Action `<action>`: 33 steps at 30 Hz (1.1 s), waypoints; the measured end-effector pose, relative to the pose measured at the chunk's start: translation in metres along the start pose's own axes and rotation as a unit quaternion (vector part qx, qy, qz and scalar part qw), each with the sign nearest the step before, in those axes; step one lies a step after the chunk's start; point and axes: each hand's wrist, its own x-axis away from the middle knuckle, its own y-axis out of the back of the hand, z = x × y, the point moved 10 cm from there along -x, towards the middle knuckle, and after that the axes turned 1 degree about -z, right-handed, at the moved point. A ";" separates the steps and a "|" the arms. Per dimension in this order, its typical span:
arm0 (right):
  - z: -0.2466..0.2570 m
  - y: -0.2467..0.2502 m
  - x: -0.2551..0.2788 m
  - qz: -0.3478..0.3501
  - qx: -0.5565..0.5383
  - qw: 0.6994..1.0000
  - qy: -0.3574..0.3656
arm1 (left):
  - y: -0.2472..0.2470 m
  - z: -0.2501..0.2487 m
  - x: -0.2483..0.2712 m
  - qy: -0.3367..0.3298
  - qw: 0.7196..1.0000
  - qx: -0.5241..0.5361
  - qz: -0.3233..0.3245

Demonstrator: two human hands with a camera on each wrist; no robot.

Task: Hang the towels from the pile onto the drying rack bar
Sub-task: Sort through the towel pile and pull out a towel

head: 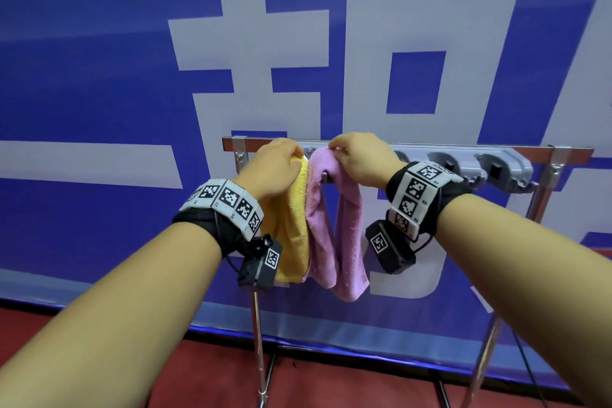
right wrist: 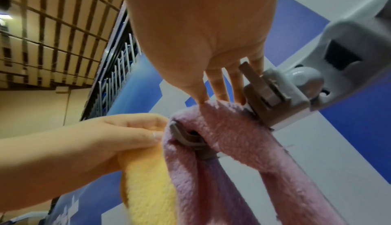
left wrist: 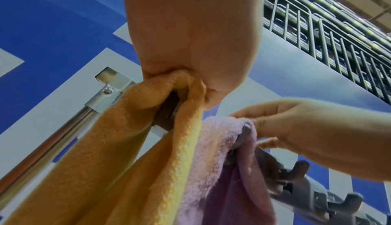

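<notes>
Right now the pink towel [head: 334, 225] is draped over the drying rack bar [head: 414, 146] directly ahead of me, its two halves hanging down on either side of a grey hook [right wrist: 186, 138], its long axis running vertically. Touching it on its left, the yellow towel [head: 291, 225] hangs the same way over the same bar. My right hand [head: 359, 159] is on top of the pink towel, fingertips [right wrist: 201, 101] pinching its fold at the bar; my left hand [head: 275, 164] grips the top of the yellow one, fingers curled round it. Both hands sit just beside each other. To the right, the grey hook strip [head: 496, 166] stretches along the bar, and I judge its hooks could snag the pink cloth if I slide it that way. Behind stands the blue banner [head: 99, 76]; the pile is out of view.
</notes>
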 end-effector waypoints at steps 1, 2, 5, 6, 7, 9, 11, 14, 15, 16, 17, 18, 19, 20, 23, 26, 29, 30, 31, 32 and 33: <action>-0.004 0.000 -0.002 0.004 -0.005 1.000 -0.010 | 0.005 0.005 -0.002 0.022 1.000 0.004 -0.009; -0.007 0.001 -0.004 0.006 -0.011 1.000 -0.016 | 0.009 0.009 -0.005 0.044 0.999 0.005 -0.016; -0.009 -0.001 -0.012 0.025 -0.040 0.998 -0.029 | 0.018 0.019 -0.016 0.081 0.997 -0.001 -0.018; -0.009 -0.003 -0.015 0.035 -0.047 0.998 -0.031 | 0.018 0.020 -0.019 0.085 0.996 0.000 -0.010; -0.008 -0.005 -0.017 0.046 -0.053 0.997 -0.032 | 0.018 0.020 -0.022 0.088 0.996 0.006 -0.002; -0.010 -0.007 -0.020 0.059 -0.064 0.996 -0.037 | 0.018 0.021 -0.026 0.101 0.994 0.034 0.019; -0.012 -0.007 -0.022 0.062 -0.078 0.994 -0.043 | 0.019 0.024 -0.029 0.112 0.992 0.053 0.037; -0.014 -0.007 -0.025 0.063 -0.107 0.991 -0.045 | 0.020 0.025 -0.036 0.113 0.991 0.039 0.061; -0.014 -0.007 -0.025 0.061 -0.115 0.990 -0.046 | 0.020 0.024 -0.037 0.114 0.991 0.032 0.064; -0.013 -0.007 -0.026 0.058 -0.120 0.990 -0.049 | 0.020 0.023 -0.039 0.115 0.991 0.025 0.066; -0.014 -0.007 -0.027 0.051 -0.123 0.990 -0.053 | 0.020 0.023 -0.040 0.115 0.991 0.021 0.065; -0.015 -0.006 -0.028 0.040 -0.123 0.990 -0.057 | 0.020 0.021 -0.042 0.113 0.992 0.018 0.060; -0.016 -0.005 -0.028 0.028 -0.122 0.990 -0.063 | 0.019 0.019 -0.043 0.113 0.992 0.017 0.052; -0.019 -0.003 -0.029 0.017 -0.123 0.990 -0.070 | 0.019 0.019 -0.044 0.114 0.992 0.016 0.041; -0.025 -0.004 -0.030 -0.001 -0.128 0.988 -0.087 | 0.024 0.020 -0.048 0.113 0.994 0.006 0.000; -0.031 -0.004 -0.031 -0.031 -0.126 0.987 -0.093 | 0.033 0.021 -0.051 0.103 0.993 0.001 -0.054; -0.034 -0.003 -0.031 -0.046 -0.128 0.987 -0.088 | 0.035 0.026 -0.048 0.110 0.990 0.008 -0.083; -0.033 -0.003 -0.031 -0.044 -0.133 0.987 -0.084 | 0.033 0.028 -0.045 0.112 0.990 0.010 -0.088; -0.032 -0.002 -0.030 -0.044 -0.139 0.986 -0.077 | 0.033 0.029 -0.043 0.112 0.990 0.012 -0.089; -0.030 -0.001 -0.028 -0.042 -0.143 0.986 -0.070 | 0.031 0.029 -0.042 0.110 0.990 0.013 -0.086; -0.028 0.000 -0.026 -0.040 -0.143 0.987 -0.063 | 0.029 0.028 -0.040 0.105 0.991 0.015 -0.081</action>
